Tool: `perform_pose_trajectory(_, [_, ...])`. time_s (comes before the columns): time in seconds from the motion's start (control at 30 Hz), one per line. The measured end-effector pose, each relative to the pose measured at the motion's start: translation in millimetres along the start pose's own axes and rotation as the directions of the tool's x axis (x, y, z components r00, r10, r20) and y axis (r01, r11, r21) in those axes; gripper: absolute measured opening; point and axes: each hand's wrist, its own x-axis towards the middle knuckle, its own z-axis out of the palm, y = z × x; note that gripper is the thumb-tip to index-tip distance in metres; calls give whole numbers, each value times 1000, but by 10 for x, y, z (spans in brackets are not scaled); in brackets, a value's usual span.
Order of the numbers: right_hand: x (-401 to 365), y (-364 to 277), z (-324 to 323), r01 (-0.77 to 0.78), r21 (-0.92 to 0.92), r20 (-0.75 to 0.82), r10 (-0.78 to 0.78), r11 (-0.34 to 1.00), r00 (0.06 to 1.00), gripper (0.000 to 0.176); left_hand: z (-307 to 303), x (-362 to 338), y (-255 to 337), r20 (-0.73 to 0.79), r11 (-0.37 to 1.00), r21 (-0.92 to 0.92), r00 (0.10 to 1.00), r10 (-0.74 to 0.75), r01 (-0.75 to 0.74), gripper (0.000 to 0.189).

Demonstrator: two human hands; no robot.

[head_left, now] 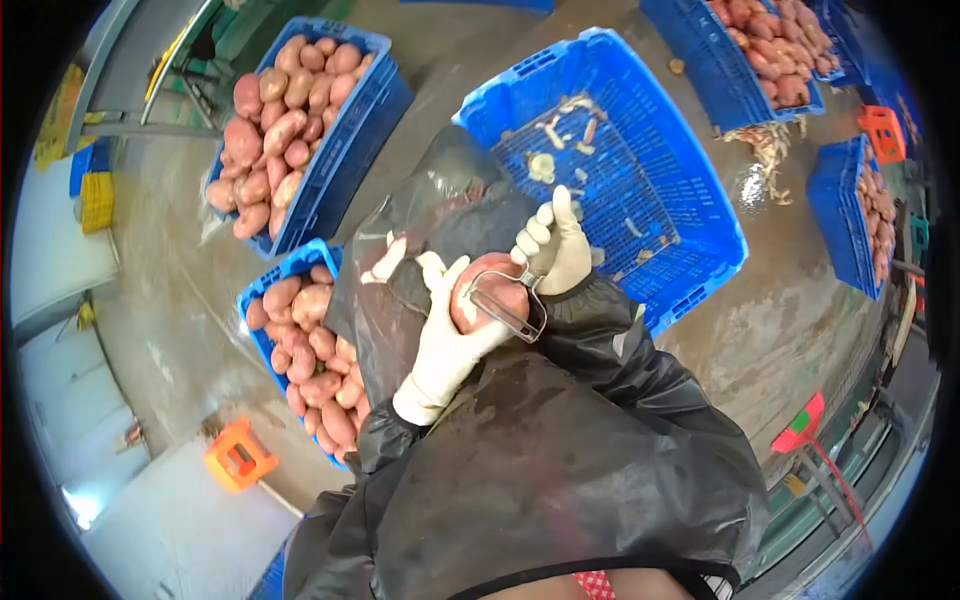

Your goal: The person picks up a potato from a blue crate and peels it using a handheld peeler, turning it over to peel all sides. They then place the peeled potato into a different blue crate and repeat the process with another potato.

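Note:
My left hand (440, 345), in a white glove, is wrapped round a large red-skinned potato (492, 265) above my lap. A pale bare patch shows on the potato's skin. In my right hand (562, 250), also gloved in white, is a metal peeler (503, 312) with a wide wire frame. Its frame lies across the potato's upper face; the handle is mostly hidden by my closed fingers, and the thumb sticks up. A strip of peel (385, 258) clings to the dark apron beside my left hand.
A blue crate (690, 170) with scraps of peel stands ahead. Potato-filled blue crates stand at left (375, 130), lower left (262, 345) and far right (842, 215). Peelings (765, 150) lie on the wet floor. An orange stool (240, 455) stands at lower left.

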Motion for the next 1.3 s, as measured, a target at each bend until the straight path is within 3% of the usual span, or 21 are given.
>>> perform_pose_trajectory(0.03, [-48,24,35,49,-139,15,-47,989,999,43,-53,-45,-58,-21,939,344,999,27,-18,88])
perform_pose_trajectory(0.13, [22,29,121,-1,-205,92,20,979,996,44,37,42,-80,5,799,560,966,259,-218,100])
perform_pose_trajectory(0.17, [42,28,140,-57,-164,66,69,985,995,47,65,84,-245,5,796,570,970,243,-202,100])
perform_pose_trajectory(0.23, [76,9,154,-71,-182,97,89,981,991,47,149,273,-320,-6,970,-234,997,-75,71,102])
perform_pose_trajectory(0.27, [82,-15,202,-91,-130,58,99,987,993,47,83,81,-254,-3,888,404,971,240,-218,94])
perform_pose_trajectory(0.33, [84,-129,361,-130,28,91,127,991,988,45,127,60,-70,-48,974,180,988,149,-138,94])
perform_pose_trajectory(0.4, [14,-219,496,-26,-175,188,60,984,980,43,174,95,-74,-21,946,-235,972,-234,223,92])
perform_pose_trajectory(0.43, [22,-234,499,36,-281,226,30,959,974,44,172,109,-111,-13,945,-234,971,-239,229,92])
perform_pose_trajectory(0.5, [157,-149,294,-82,-211,100,105,974,989,45,177,218,-139,30,898,403,983,182,-179,86])
perform_pose_trajectory(0.53, [162,-177,271,-65,-249,129,100,966,987,45,237,151,-64,-21,829,521,968,249,-202,77])
perform_pose_trajectory(0.63, [28,-180,380,-45,-428,40,69,903,997,45,381,222,-30,34,966,256,999,20,-28,74])
perform_pose_trajectory(0.67, [63,-195,349,-53,-432,49,82,900,995,41,320,238,-17,132,865,442,971,200,-238,85])
perform_pose_trajectory(0.83, [578,-859,-130,181,-405,-208,-283,896,936,47,217,199,22,25,731,631,948,317,-261,94])
perform_pose_trajectory(0.9, [363,-702,-13,140,43,228,-146,989,963,46,110,200,-66,33,883,416,974,225,-219,89])
perform_pose_trajectory(0.97, [90,-306,190,282,-411,133,-249,867,959,43,90,227,4,82,912,380,988,134,-156,90])
perform_pose_trajectory(1.03, [551,-516,-410,258,-85,-123,-267,962,956,40,98,220,38,66,891,406,979,193,-203,91])
perform_pose_trajectory(1.1, [451,-699,-341,237,0,146,-234,972,961,39,68,288,36,89,840,474,963,253,-264,91])
perform_pose_trajectory(1.13, [992,-539,-1138,338,-480,177,-288,810,941,39,61,310,-24,76,895,385,974,212,-225,91])
perform_pose_trajectory(1.23, [420,-476,-171,152,-155,-86,-167,976,982,43,12,230,17,69,864,461,979,193,-203,91])
perform_pose_trajectory(1.27, [490,-638,-178,276,-295,-218,-346,915,913,47,-2,230,32,67,855,466,972,224,-229,90])
perform_pose_trajectory(1.3, [433,-726,-199,211,-124,8,-212,970,977,42,6,233,35,59,848,468,967,249,-248,89])
